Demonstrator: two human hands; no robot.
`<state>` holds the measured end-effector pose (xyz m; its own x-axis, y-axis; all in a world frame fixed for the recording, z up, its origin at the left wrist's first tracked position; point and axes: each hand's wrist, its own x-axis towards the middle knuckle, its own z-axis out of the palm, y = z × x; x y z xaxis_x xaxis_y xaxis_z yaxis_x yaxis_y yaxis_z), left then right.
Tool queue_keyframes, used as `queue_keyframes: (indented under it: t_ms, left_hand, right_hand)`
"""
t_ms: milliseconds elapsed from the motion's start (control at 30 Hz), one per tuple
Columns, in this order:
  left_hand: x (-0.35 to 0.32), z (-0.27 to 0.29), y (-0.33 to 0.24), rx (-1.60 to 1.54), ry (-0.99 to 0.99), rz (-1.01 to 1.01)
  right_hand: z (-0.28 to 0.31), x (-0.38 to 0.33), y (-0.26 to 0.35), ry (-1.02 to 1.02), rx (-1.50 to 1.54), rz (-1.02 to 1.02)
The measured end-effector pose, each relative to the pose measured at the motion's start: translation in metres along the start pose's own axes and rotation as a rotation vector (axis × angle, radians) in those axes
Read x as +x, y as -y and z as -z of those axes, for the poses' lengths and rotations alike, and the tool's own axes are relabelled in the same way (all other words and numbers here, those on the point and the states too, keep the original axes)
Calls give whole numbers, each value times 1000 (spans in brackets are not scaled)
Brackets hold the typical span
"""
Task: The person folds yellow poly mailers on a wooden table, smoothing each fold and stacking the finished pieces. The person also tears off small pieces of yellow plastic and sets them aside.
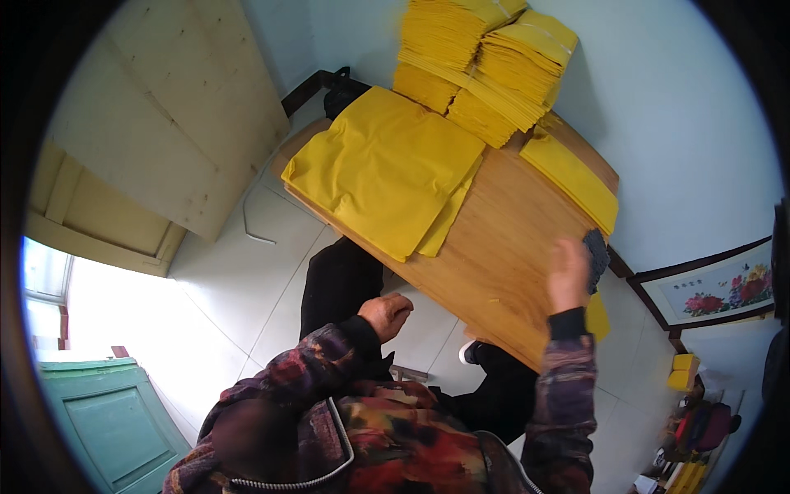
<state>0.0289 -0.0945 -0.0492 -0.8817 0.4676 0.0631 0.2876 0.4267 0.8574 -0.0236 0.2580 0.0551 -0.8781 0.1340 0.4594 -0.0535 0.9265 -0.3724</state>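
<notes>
My left hand (385,315) hangs over my lap, near the table's front edge, its fingers curled in and nothing showing in them. Over the right end of the wooden table (514,239) is my right hand (568,276), smeared by motion so its fingers are unclear. Right beside it lies a dark grey cloth (597,259); whether the hand touches it I cannot tell. Large yellow sheets (383,165), a little creased and looking like fabric, lie layered on the left part of the table, their near edge reaching its front edge.
Tall tied stacks of folded yellow pieces (485,66) stand at the table's back, against the wall. A narrow yellow folded pile (572,181) lies along the right edge. A framed flower picture (708,284) leans at the right. Wooden boards (164,107) stand left; a green door panel (111,420) is lower left.
</notes>
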Motion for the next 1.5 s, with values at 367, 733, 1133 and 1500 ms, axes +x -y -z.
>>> queue_keyframes:
  t_ms: [367,733,1133,1500]
  left_hand:
    - [-8,13,9,-55,-29,28]
    - [10,76,-16,-21,-246,-157]
    - [221,219,104,590,-323,534]
    - [199,187,124,613,-380,295]
  right_hand:
    - [-106,-22,164,413,30,525]
    - [-103,-9,143,423,279,360]
    - [-115,8,126,440,252,-6]
    - [-83,-44,128,373,397,-13]
